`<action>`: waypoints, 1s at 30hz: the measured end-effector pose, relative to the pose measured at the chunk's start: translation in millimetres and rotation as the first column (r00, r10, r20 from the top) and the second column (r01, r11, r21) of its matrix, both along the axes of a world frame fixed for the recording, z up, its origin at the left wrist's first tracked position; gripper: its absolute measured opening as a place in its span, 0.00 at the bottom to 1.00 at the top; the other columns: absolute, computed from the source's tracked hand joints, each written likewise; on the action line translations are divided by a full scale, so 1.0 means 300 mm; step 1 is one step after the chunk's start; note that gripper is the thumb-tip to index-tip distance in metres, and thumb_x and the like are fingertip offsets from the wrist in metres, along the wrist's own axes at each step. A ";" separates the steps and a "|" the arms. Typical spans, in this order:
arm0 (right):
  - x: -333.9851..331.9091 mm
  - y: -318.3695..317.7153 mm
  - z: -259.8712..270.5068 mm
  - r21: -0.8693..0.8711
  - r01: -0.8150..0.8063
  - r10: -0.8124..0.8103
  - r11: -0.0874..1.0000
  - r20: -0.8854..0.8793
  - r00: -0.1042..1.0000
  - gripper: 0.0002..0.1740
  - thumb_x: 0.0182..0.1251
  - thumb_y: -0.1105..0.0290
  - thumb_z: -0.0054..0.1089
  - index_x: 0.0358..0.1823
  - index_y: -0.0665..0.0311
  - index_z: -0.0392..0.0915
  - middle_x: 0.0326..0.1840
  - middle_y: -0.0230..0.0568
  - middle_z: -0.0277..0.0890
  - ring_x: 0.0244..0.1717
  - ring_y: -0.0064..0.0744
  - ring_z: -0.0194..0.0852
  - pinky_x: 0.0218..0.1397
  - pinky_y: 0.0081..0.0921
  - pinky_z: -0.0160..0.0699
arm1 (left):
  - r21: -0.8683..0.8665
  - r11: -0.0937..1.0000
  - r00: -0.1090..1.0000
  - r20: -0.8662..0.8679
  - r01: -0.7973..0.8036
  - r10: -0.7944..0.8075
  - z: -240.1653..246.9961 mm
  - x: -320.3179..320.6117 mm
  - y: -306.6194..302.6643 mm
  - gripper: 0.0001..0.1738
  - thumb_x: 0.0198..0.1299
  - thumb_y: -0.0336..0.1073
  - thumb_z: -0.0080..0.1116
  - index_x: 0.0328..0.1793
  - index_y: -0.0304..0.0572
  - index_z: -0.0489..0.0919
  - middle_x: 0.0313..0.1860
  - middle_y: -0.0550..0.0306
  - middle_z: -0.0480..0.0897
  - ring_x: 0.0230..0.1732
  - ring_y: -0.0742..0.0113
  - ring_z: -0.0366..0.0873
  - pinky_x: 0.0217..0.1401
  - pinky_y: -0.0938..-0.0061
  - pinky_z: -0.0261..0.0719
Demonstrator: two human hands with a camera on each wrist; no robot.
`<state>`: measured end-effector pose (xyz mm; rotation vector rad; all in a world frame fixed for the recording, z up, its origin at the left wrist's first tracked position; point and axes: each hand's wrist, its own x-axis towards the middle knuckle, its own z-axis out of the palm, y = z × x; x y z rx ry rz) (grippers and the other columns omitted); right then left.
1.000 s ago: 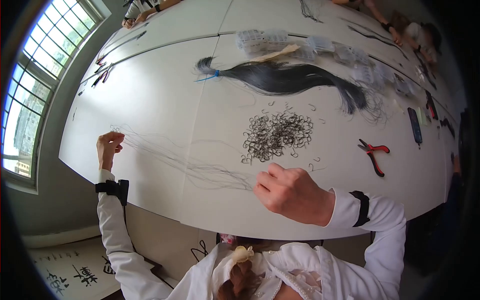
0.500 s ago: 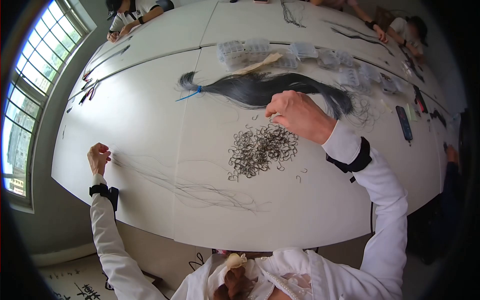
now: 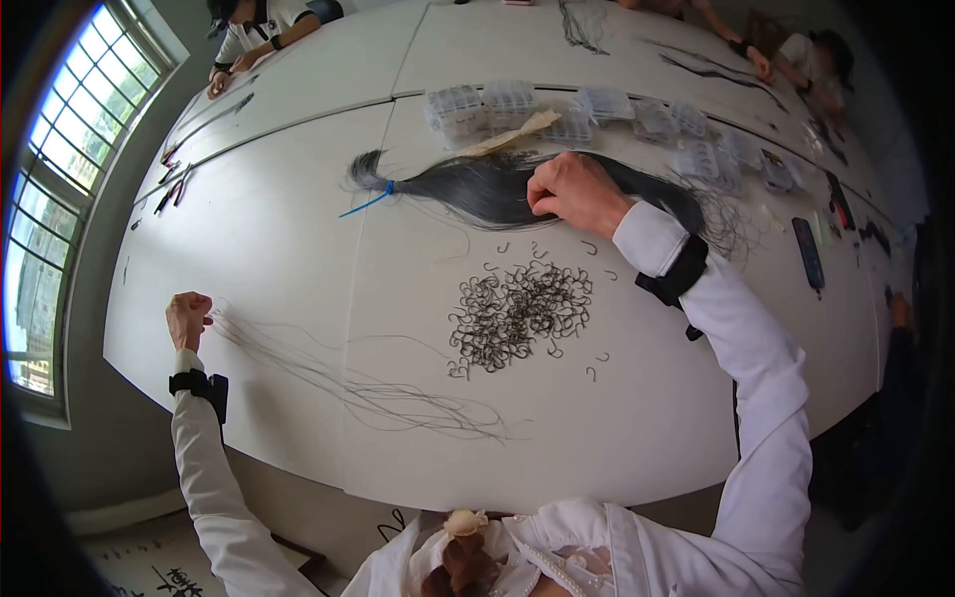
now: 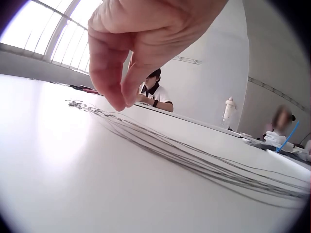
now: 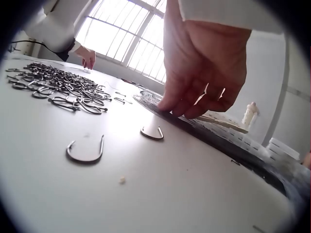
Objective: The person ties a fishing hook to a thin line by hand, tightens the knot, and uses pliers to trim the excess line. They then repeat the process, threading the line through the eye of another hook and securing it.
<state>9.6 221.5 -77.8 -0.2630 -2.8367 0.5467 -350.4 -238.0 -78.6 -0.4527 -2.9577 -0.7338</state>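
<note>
At the table's left, the left hand [image 3: 188, 320] pinches the end of a bundle of thin strands [image 3: 398, 398] between thumb and finger; in the left wrist view the strands [image 4: 170, 154] run from under the fingertips across the table. The right hand [image 3: 577, 189] is over the middle of a long dark hank of fibres [image 3: 468, 189], tied with a blue tie [image 3: 389, 187]. In the right wrist view the right hand's [image 5: 201, 73] fingertips touch the dark hank [image 5: 218, 145]; whether they pinch any strand cannot be told. A pile of hooks [image 3: 517, 313] lies nearer the body.
Clear plastic boxes [image 3: 456, 107] and a pale strip [image 3: 512, 132] lie behind the hank. Pliers [image 3: 175, 189] are at the far left, a dark phone-like object [image 3: 808, 254] at the right. Loose hooks [image 5: 85, 158] lie around the pile. Other people sit across the table.
The right hand has let go of the strands' near end and moved up over the hooks to the dark hank. The left hand stays at the strands' left end. The view has shifted.
</note>
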 end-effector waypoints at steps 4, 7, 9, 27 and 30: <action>-0.002 0.007 0.010 -0.013 0.013 -0.013 1.000 -0.004 1.000 0.03 0.48 0.74 0.64 0.26 0.65 0.82 0.27 0.40 0.80 0.30 0.38 0.79 0.37 0.29 0.75 | -0.060 0.998 1.000 0.004 0.004 -0.003 0.091 0.040 0.018 0.06 0.51 0.30 0.62 0.33 0.34 0.83 0.22 0.55 0.83 0.21 0.66 0.83 0.19 0.79 0.75; 0.000 0.007 0.009 -0.040 0.013 -0.016 0.999 -0.072 0.997 0.04 0.49 0.73 0.64 0.27 0.65 0.81 0.26 0.40 0.79 0.29 0.36 0.79 0.35 0.29 0.75 | -0.091 0.995 0.999 -0.020 0.032 -0.034 0.159 0.089 0.042 0.07 0.51 0.33 0.62 0.32 0.35 0.83 0.22 0.55 0.82 0.20 0.66 0.83 0.18 0.79 0.74; -0.001 0.005 0.013 0.041 0.057 -0.054 0.998 -0.061 0.997 0.04 0.51 0.74 0.62 0.26 0.67 0.79 0.25 0.40 0.79 0.27 0.35 0.78 0.34 0.28 0.74 | -0.144 0.986 0.993 -0.072 0.085 -0.096 0.191 0.125 0.063 0.09 0.51 0.35 0.61 0.32 0.35 0.83 0.23 0.55 0.82 0.20 0.65 0.83 0.19 0.79 0.74; -0.003 -0.014 0.110 -0.291 -0.062 0.015 0.955 -0.162 0.987 0.05 0.59 0.73 0.53 0.31 0.68 0.71 0.24 0.42 0.73 0.25 0.29 0.76 0.30 0.27 0.72 | 0.058 0.525 0.528 -0.062 0.849 -0.847 0.103 0.610 0.998 0.10 0.54 0.31 0.64 0.41 0.34 0.83 0.26 0.52 0.82 0.18 0.66 0.80 0.23 0.74 0.77; 0.023 -0.025 0.159 -0.269 -0.040 0.000 0.962 -0.145 0.989 0.05 0.60 0.74 0.53 0.33 0.68 0.71 0.24 0.42 0.74 0.25 0.29 0.77 0.31 0.27 0.74 | 0.094 0.567 0.573 -0.072 0.818 -0.816 0.016 0.547 1.060 0.07 0.51 0.28 0.63 0.36 0.32 0.83 0.26 0.50 0.81 0.18 0.66 0.79 0.23 0.73 0.77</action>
